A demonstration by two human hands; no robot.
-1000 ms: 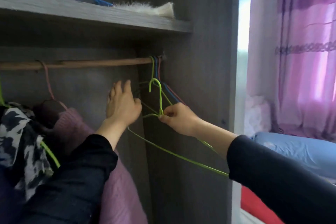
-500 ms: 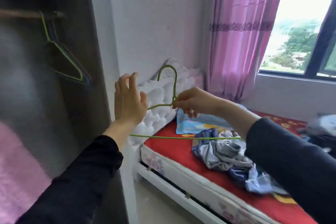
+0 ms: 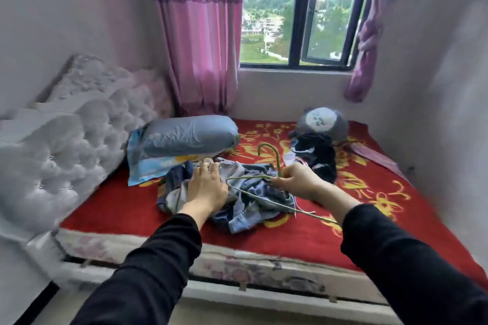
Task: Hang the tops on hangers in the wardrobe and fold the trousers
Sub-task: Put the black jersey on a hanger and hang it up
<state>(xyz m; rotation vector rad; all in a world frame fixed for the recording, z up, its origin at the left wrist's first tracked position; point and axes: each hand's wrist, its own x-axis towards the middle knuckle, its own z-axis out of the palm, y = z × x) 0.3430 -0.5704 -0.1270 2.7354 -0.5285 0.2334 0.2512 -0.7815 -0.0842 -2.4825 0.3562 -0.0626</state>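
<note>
The right hand [image 3: 301,182] pinches the green hanger [image 3: 277,162] at its neck, grip tight. Just left of it, the left hand [image 3: 207,187] rests on the blue clothes heap [image 3: 250,208] on the bed [image 3: 118,206], grip wide. The right sleeve [image 3: 396,258] hides the hanger's end.

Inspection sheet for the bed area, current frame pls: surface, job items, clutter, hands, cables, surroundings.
Surface: bed covered by a red floral blanket, which is patterned in yellow.
Job's things: green wire hanger, held above a blue-grey clothes heap; a dark clothes heap lies further back on the blanket.
Clutter: pillow at the head end; grey plush toy behind the dark heap.
Hands: left hand rests on the blue-grey heap with its fingers extended; right hand pinches the hanger at its neck.
Cables: nothing seen.
Surroundings: white tufted headboard on the left, pink curtain, window.
</note>
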